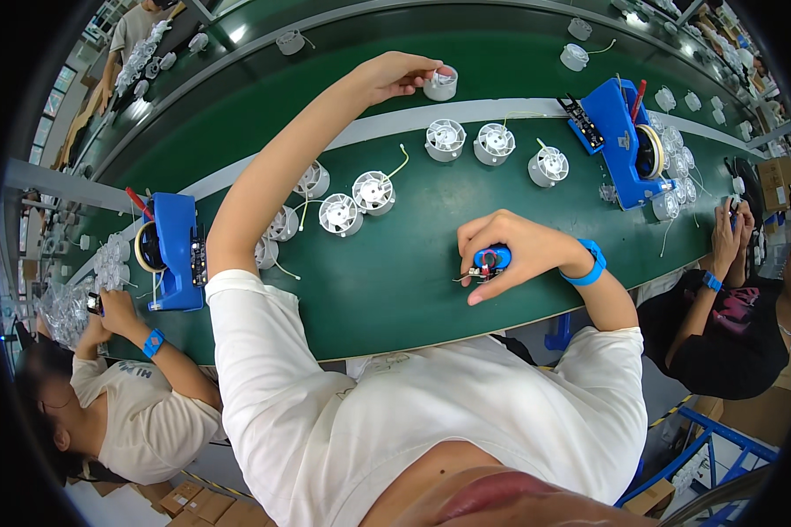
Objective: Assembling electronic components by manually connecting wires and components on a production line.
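Note:
My left hand (402, 75) is stretched far out over the green belt beyond the bench, its thumb and fingers closed at the rim of a white round fan housing (441, 85). Nearer to me, over the bench, my right hand (520, 250) grips a blue cylindrical battery (490, 258). Red wires and a small part show at the battery's end facing me; fingers cover its rest. Between the hands stand more white fan housings, among them one (446, 140) close to the belt edge and another (495, 143) beside it. Some have thin white wires sticking out.
A blue fixture (622, 145) with a wire spool stands at the right, a similar blue fixture (177, 250) at the left. Several white housings lie under and beside my left forearm. Co-workers sit on both sides. A grey rail (369, 129) divides bench and belt.

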`<action>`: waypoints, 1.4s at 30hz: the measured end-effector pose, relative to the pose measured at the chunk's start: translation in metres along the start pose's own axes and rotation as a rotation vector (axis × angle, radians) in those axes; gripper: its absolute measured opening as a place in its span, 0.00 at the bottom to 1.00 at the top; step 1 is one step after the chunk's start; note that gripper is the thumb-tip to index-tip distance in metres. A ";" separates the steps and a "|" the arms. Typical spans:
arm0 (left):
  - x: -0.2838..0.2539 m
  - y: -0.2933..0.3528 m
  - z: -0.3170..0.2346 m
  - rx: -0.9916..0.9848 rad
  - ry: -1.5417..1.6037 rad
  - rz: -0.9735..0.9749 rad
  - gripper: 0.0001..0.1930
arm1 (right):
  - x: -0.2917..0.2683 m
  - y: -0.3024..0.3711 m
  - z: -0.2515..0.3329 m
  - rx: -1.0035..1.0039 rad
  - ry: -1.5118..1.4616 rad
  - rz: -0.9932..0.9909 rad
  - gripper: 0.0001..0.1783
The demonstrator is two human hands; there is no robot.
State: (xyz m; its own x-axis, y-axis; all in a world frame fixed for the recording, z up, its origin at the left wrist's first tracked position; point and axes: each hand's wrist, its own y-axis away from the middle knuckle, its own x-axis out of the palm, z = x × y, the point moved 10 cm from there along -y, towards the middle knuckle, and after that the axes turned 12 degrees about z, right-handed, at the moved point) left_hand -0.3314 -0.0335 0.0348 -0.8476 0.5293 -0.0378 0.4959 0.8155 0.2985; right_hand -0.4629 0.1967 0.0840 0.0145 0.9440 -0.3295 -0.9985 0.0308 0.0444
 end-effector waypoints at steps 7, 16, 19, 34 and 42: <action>0.041 0.082 -0.023 0.090 0.144 0.023 0.12 | -0.001 0.000 -0.001 0.031 -0.016 -0.016 0.15; 0.110 0.147 -0.005 0.003 -0.008 0.157 0.13 | 0.000 0.002 0.008 0.169 0.065 -0.186 0.16; 0.131 0.152 0.010 -0.039 -0.020 0.222 0.12 | 0.007 0.006 0.007 0.204 0.117 -0.230 0.17; 0.169 0.183 0.013 0.256 -0.226 -0.003 0.19 | 0.032 0.029 0.019 0.325 0.568 -0.432 0.20; 0.188 0.187 0.018 0.276 -0.412 0.122 0.17 | 0.041 0.018 0.026 0.220 0.775 -0.475 0.22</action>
State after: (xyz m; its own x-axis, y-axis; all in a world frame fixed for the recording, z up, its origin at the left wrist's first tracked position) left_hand -0.3950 0.2232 0.0662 -0.6635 0.6273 -0.4079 0.6647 0.7444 0.0635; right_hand -0.4787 0.2444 0.0954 0.3005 0.3370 -0.8922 -0.8635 0.4935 -0.1044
